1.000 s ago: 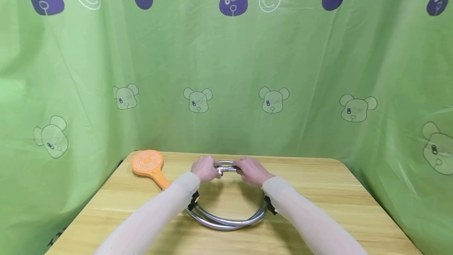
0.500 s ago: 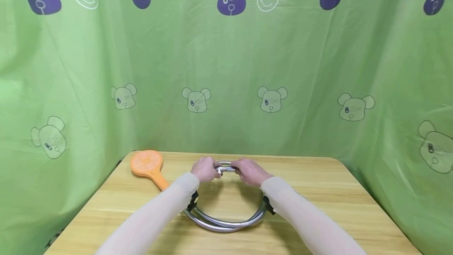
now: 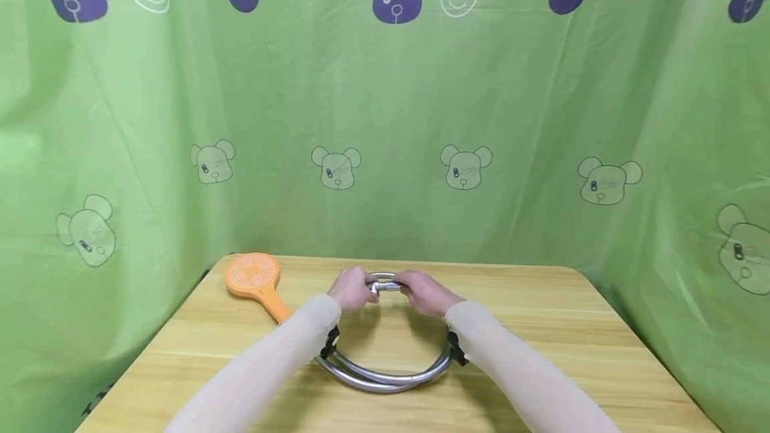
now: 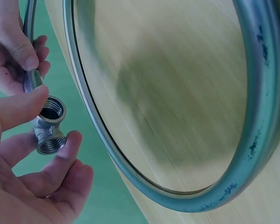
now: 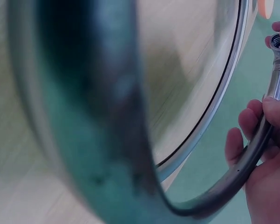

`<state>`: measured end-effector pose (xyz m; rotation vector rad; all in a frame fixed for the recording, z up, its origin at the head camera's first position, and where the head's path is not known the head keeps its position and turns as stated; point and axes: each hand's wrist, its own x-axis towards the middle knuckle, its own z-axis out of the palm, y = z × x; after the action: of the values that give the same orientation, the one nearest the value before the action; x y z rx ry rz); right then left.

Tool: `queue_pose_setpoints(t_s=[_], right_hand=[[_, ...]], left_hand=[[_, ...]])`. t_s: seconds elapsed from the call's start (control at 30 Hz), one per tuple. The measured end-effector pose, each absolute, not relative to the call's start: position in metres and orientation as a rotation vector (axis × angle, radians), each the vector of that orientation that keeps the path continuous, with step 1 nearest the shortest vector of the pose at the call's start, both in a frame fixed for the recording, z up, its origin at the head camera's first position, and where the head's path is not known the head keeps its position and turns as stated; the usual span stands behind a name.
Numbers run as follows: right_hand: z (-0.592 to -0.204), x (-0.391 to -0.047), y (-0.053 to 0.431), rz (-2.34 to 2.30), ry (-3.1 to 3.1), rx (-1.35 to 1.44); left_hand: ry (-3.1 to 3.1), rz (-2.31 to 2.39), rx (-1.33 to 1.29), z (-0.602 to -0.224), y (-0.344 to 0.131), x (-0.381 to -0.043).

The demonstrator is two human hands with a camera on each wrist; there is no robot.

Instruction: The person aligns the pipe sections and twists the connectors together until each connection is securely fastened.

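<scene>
My left hand (image 3: 351,289) pinches a small metal tee fitting (image 4: 49,127) between thumb and fingers; two of its threaded openings face the left wrist camera. Beside it, my right hand (image 3: 428,292) grips the chrome end (image 5: 276,85) of a grey metal shower hose (image 3: 373,387). In the right wrist view, fitting and hose end are in line, joined end to end at the fitting's threaded side. From the right hand the hose loops round toward me in a big ring below both hands. An orange shower head (image 3: 251,274) lies face up at the left, its handle running behind my left forearm.
All this is on a light wooden table (image 3: 541,353) with rounded far corners. A green curtain (image 3: 397,99) with bear prints hangs round its back and sides. Each wrist carries a black strap mount, the left one (image 3: 328,342) close over the hose.
The head view shifts slightly. Both hands keep nearly the same place and grip on the tee fitting and hose end, and the shower head stays put.
</scene>
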<state>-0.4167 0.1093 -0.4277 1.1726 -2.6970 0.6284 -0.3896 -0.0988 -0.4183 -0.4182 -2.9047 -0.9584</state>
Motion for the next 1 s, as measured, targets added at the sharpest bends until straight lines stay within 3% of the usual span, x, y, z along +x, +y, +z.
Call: queue_pose_setpoints(t_s=[0.43, 1.0], right_hand=[[-0.429, -0.4175, 0.1043, 0.75, -2.842, 0.988], [-0.4266, -0.4203, 0.1071, 0.833, -2.763, 1.082]], left_hand=[[-2.903, -0.955, -0.395, -0.4185, -0.0951, -0.3872], [-2.852, -0.787, -0.493, -0.4225, -0.0958, -0.3904]])
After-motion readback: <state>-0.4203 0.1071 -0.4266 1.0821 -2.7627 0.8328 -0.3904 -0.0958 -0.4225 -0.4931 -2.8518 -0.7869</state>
